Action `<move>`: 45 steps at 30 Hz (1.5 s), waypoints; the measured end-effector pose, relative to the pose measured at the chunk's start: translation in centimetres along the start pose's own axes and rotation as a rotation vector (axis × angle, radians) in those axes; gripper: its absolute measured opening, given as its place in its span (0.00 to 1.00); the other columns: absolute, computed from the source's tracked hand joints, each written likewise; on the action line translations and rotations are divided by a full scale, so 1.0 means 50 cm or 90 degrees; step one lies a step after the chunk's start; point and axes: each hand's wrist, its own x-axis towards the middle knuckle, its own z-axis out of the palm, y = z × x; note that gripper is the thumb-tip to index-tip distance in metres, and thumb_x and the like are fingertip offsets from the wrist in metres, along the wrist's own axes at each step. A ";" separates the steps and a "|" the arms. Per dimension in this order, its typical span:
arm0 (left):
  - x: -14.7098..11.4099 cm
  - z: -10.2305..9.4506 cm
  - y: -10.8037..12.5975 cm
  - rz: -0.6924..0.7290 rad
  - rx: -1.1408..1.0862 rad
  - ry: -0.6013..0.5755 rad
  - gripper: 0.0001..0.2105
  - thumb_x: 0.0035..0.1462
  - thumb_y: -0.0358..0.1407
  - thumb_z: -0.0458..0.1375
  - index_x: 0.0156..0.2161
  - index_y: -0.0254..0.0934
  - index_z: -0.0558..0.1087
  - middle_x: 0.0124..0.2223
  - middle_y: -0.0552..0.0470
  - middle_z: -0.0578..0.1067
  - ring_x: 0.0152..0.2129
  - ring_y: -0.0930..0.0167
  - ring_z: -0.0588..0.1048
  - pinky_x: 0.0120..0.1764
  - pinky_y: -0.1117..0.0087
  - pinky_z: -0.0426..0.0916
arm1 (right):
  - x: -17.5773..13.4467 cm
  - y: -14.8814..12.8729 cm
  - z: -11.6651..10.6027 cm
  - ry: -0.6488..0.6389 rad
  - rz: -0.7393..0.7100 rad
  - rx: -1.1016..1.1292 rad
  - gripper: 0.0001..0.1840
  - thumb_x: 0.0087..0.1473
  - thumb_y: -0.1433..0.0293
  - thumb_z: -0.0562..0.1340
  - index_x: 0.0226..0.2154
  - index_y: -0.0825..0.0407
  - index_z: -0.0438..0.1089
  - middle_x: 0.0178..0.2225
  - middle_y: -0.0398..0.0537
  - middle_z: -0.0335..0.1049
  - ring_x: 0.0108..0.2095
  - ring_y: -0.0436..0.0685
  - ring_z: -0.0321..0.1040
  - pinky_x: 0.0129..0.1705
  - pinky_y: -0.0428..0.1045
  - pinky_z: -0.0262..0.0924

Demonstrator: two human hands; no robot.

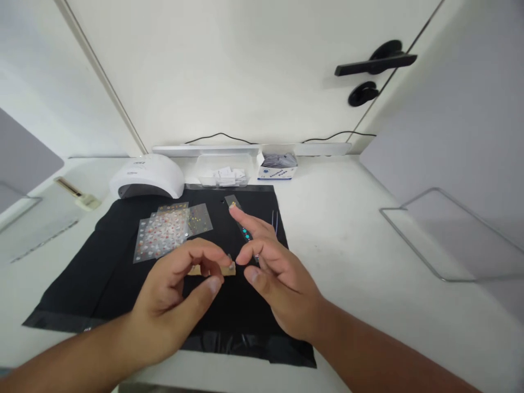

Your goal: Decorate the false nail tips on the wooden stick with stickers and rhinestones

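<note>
My left hand [176,300] is curled over the black mat, thumb and index fingertips close together. A tiny clear bit shows by the index fingertip, too small to name. Below those fingers lies a tan strip [230,269], partly hidden. My right hand [286,286] faces it across a small gap, its index finger stretched forward and its thumb apart from the other fingers; I see nothing held there. Under that index finger is a clear strip with teal and yellow stars [246,234]. Clear sticker sheets with white and orange spots [159,236] overlap left of the hands.
The black mat [114,262] covers the white table [339,234]. At the back stand a white nail lamp [149,174], a clear tray of white packets [227,176] and an alcohol pads box [278,169]. Slim tweezers [275,221] lie right; a bottle [87,202] lies far left.
</note>
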 end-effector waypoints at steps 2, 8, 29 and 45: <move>0.003 0.000 0.000 0.037 0.026 0.014 0.14 0.62 0.24 0.55 0.47 0.46 0.71 0.40 0.56 0.75 0.35 0.76 0.73 0.41 0.76 0.70 | 0.000 -0.004 0.001 -0.025 0.014 0.035 0.03 0.63 0.69 0.57 0.37 0.44 0.65 0.70 0.43 0.50 0.71 0.58 0.43 0.67 0.66 0.42; 0.009 0.001 -0.003 0.104 0.077 0.046 0.12 0.59 0.21 0.57 0.43 0.41 0.72 0.37 0.55 0.75 0.34 0.75 0.75 0.39 0.74 0.71 | -0.002 -0.003 0.005 -0.073 0.014 0.075 0.04 0.63 0.67 0.58 0.41 0.42 0.67 0.71 0.41 0.47 0.71 0.57 0.39 0.68 0.65 0.39; 0.016 0.004 -0.013 0.115 0.196 0.079 0.07 0.60 0.24 0.54 0.36 0.40 0.66 0.31 0.55 0.71 0.27 0.75 0.72 0.31 0.75 0.68 | -0.011 0.010 0.000 -0.098 -0.047 -0.015 0.18 0.62 0.67 0.59 0.54 0.41 0.67 0.72 0.47 0.43 0.72 0.61 0.34 0.68 0.66 0.41; 0.026 -0.032 -0.011 0.062 0.209 0.070 0.05 0.61 0.28 0.53 0.33 0.38 0.67 0.29 0.55 0.69 0.28 0.71 0.68 0.33 0.69 0.62 | -0.002 0.018 0.005 -0.064 -0.087 -0.078 0.16 0.62 0.66 0.58 0.52 0.45 0.69 0.71 0.51 0.47 0.71 0.61 0.40 0.68 0.67 0.43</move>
